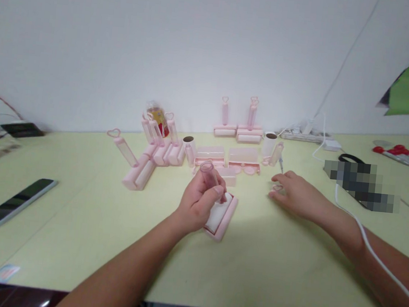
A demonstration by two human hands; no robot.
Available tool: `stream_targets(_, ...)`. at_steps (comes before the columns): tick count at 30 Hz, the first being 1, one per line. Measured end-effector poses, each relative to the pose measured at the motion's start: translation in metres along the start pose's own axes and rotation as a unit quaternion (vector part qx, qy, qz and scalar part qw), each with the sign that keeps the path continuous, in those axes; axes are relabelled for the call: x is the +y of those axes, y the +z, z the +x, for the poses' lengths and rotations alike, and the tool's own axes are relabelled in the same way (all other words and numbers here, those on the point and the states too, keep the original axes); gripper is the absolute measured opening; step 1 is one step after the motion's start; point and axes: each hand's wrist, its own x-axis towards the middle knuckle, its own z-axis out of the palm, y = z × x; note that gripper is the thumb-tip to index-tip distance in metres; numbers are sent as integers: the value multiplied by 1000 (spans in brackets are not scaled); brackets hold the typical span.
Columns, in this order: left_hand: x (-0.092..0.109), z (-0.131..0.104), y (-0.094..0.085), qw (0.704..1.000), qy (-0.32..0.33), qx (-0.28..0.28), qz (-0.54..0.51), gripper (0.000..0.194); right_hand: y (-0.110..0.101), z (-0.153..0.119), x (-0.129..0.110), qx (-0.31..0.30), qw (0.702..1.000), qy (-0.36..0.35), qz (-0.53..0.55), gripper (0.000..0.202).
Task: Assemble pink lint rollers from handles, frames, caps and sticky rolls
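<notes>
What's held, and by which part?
The left hand grips a translucent pink handle, below its upper end. The right hand is at a small loop; hold unclear.

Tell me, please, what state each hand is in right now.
Left hand: closed, holding the clear pink handle of a roller.
Right hand: at a small pink piece; whether gripping cannot be told.

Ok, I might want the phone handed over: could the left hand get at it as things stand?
Probably not right now: the left hand is wrapped around a see-through pink tube and would likely need to let go first. Otherwise the way looks free, with nothing seen between hand and phone.
</notes>
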Motion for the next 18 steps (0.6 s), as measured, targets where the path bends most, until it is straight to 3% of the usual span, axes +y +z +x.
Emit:
stream_targets(3,3,0,-1,993,-14,-5,113,22,4,3,8,-73,997,25,9,26)
stream_targets(6,11,0,-2,962,-29,-58,264,35,3,2,-3,-49,987,11,154,27)
stream_targets(8,17,0,-1,934,-40,-111,338,36,1,-2,-18,-49,944,-6,328,28)
stream_targets(10,21,1,0,911,-41,-153,381,32,-1,-8,-35,-63,871,-8,487,31)
stream_targets(13,24,1,3,891,-49,-182,414,30,-1,-20,-56,-62,816,-9,574,33)
stream_targets(15,24,1,4,881,-56,-188,430,32,0,-27,-64,-64,809,-17,584,32)
stream_targets(18,25,1,5,875,-57,-196,439,37,2,-31,-67,-58,828,-38,556,31)
